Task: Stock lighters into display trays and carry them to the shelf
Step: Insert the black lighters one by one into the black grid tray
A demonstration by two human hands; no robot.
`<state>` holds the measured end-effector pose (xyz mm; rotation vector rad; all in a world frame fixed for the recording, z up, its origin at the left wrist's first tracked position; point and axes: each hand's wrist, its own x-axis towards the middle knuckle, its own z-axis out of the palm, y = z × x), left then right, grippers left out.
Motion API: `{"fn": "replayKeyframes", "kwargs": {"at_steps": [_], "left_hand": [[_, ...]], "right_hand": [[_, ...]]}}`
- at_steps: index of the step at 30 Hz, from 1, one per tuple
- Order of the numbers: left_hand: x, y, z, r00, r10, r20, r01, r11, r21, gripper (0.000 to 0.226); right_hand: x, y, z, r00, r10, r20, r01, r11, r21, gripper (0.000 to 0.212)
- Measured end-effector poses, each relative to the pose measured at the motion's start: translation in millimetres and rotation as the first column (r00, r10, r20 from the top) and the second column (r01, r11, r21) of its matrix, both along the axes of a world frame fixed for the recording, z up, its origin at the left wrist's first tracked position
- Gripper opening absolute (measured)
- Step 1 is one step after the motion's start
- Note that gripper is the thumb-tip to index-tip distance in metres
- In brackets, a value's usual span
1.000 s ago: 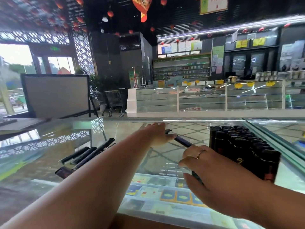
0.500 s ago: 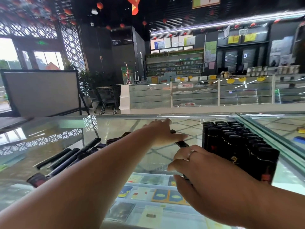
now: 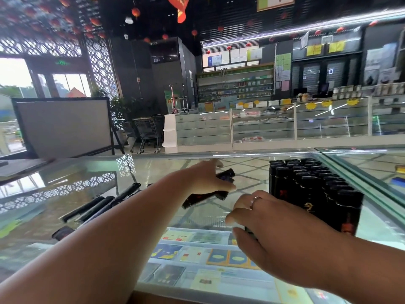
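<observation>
My left hand [image 3: 207, 181] reaches across the glass counter and grips dark lighters [image 3: 202, 197] lifted a little off the glass, with another dark end [image 3: 225, 175] showing past its fingers. My right hand [image 3: 274, 233] hovers close in front, fingers curled, with a dark lighter [image 3: 249, 232] partly hidden under its thumb. To the right stands a black display tray [image 3: 346, 218] packed with several upright black lighters [image 3: 306, 183]. More loose black lighters [image 3: 98, 205] lie on the glass at the left.
The glass counter top [image 3: 153, 167] spans the view, with cards and packets [image 3: 219, 255] on the shelf beneath. A second glass counter [image 3: 372, 163] joins at the right. Beyond stand display cases [image 3: 263, 126], a board on an easel [image 3: 63, 126] and shopping carts [image 3: 146, 134].
My left hand has closed on lighters and raised them off the glass, pulling them back toward me. My right hand stays low beside the tray. The view has drifted left.
</observation>
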<state>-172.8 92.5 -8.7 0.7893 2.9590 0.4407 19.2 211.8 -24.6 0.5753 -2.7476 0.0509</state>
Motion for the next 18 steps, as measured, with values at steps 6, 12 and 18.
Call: {"fn": "replayKeyframes", "kwargs": {"at_steps": [6, 12, 18], "left_hand": [[8.2, -3.2, 5.0, 0.997, -0.067, 0.023, 0.065, 0.996, 0.068, 0.070], [15.3, 1.1, 12.8, 0.994, -0.099, 0.045, 0.101, 0.994, -0.034, 0.057], [26.4, 5.5, 16.8, 0.984, -0.172, -0.040, 0.163, 0.972, -0.170, 0.028]], "right_hand": [[-0.2, 1.5, -1.6, 1.000, -0.005, 0.005, 0.005, 1.000, -0.007, 0.044], [-2.7, 4.0, -5.4, 1.000, -0.007, -0.018, 0.007, 1.000, 0.005, 0.062], [0.9, 3.0, -3.0, 1.000, -0.003, -0.024, 0.002, 1.000, -0.014, 0.038]]}}
